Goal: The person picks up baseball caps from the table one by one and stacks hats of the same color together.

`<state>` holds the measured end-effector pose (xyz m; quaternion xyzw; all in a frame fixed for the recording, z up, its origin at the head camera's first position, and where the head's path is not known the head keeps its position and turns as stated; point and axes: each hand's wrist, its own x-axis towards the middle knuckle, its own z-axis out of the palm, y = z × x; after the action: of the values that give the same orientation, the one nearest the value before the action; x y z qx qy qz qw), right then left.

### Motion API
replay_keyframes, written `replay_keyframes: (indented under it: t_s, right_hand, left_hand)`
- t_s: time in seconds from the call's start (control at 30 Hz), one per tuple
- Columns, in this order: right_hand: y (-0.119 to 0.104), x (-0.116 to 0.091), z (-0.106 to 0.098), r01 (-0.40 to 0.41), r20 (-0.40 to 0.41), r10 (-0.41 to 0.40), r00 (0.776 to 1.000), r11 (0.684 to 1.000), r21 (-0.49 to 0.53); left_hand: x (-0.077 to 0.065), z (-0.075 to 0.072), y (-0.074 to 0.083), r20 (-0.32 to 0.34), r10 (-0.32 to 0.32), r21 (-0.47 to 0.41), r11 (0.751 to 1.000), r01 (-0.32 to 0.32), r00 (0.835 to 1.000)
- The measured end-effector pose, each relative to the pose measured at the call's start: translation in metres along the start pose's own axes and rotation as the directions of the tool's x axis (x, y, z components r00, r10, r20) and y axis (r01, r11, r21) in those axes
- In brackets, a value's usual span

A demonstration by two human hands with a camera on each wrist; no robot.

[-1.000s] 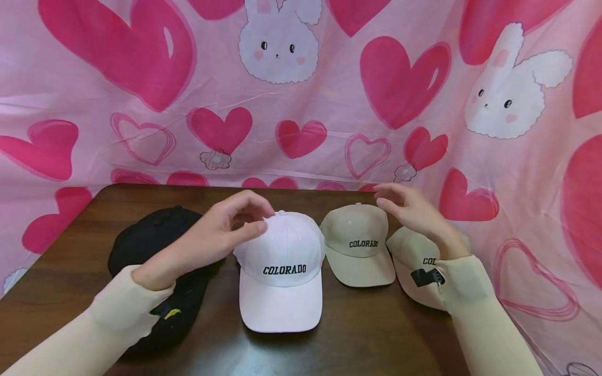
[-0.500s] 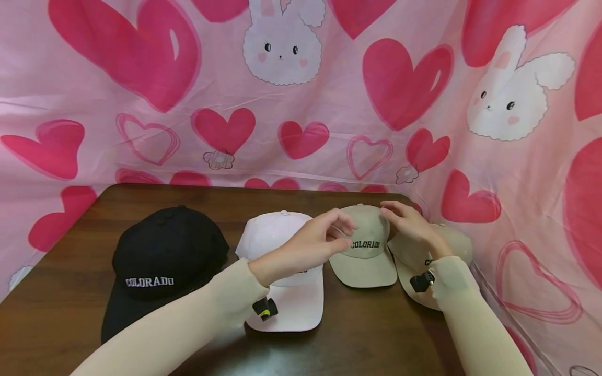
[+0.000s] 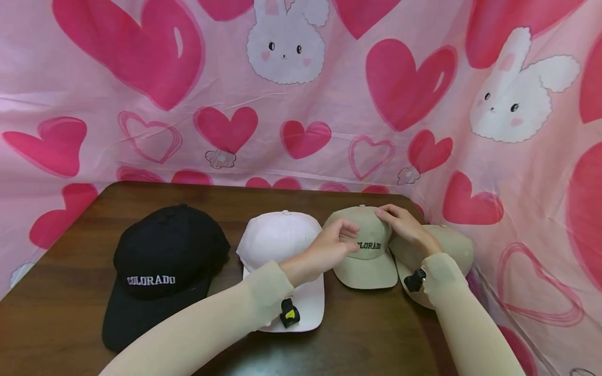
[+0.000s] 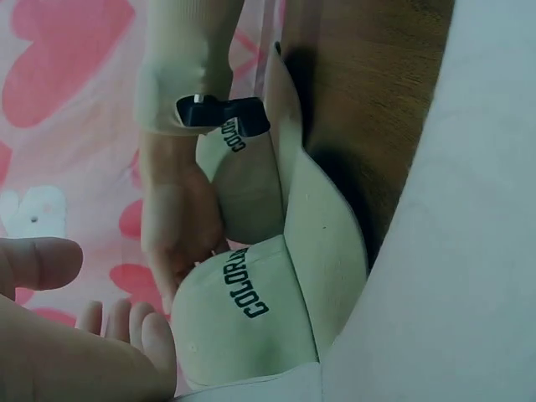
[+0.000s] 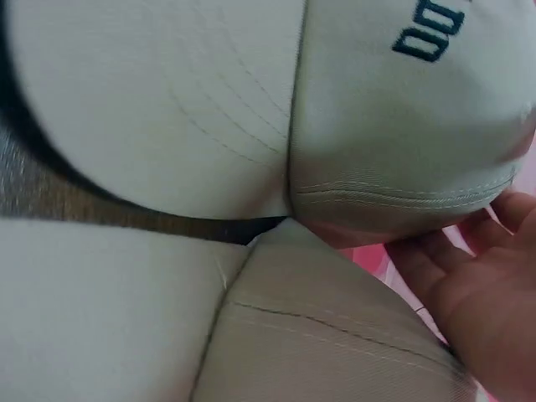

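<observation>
A beige baseball cap (image 3: 364, 274) with dark COLORADO lettering sits between my two hands. My right hand (image 3: 405, 225) is at the right side of its crown, and in the right wrist view the fingertips (image 5: 477, 230) meet the crown's lower edge. On the other side my left hand (image 3: 331, 246) hovers by the crown, fingers loosely bent and nothing in them, overlapping part of the lettering in the head view. A white cap (image 3: 270, 237) lies partly behind my left forearm. Farther right, a second beige cap (image 3: 453, 245) is partly covered by my right wrist.
At the left of the brown wooden table (image 3: 61, 277) rests a black cap (image 3: 171, 250) with white COLORADO lettering. A pink cloth (image 3: 301, 99) printed with hearts and rabbits hangs behind and along the right side.
My left hand has moved right, from the white cap's crown to the left side of the nearer beige cap. My right hand has come down and in against that cap's right side.
</observation>
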<state>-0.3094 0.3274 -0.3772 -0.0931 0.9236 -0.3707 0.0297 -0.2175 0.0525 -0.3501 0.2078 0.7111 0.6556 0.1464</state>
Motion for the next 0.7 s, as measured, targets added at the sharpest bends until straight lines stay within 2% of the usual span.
replay_keyframes:
  t_s: [0.1,0.2,0.33,0.43,0.57,0.7]
  right_hand:
    - [0.002,-0.003,-0.003,0.023,-0.017,-0.020,1.000,0.988,0.151]
    - [0.001,-0.008,-0.007,0.071,-0.020,-0.068,0.997,0.953,0.296]
    - [-0.007,-0.019,-0.015,0.134,0.001,-0.146,0.989,0.910,0.393]
    - [-0.021,-0.032,-0.022,0.181,0.023,-0.208,0.978,0.899,0.399]
    - [-0.038,-0.047,-0.034,0.250,0.060,-0.284,0.957,0.911,0.328]
    - [-0.046,-0.059,-0.045,0.303,0.089,-0.335,0.938,0.918,0.257]
  left_hand:
    - [0.001,0.001,0.000,-0.018,-0.011,0.018,1.000,0.012,1.000]
    - [0.001,0.002,0.001,-0.032,-0.022,0.033,0.999,0.023,0.999]
    - [0.002,0.001,0.004,-0.056,-0.041,0.047,0.998,0.044,0.998]
    - [0.003,0.000,0.009,-0.079,-0.031,0.071,0.997,0.037,0.996]
    - [0.006,-0.004,0.019,-0.117,0.030,0.168,0.986,-0.010,0.993]
    - [0.011,-0.006,0.026,-0.081,0.080,0.282,0.958,-0.054,0.994]
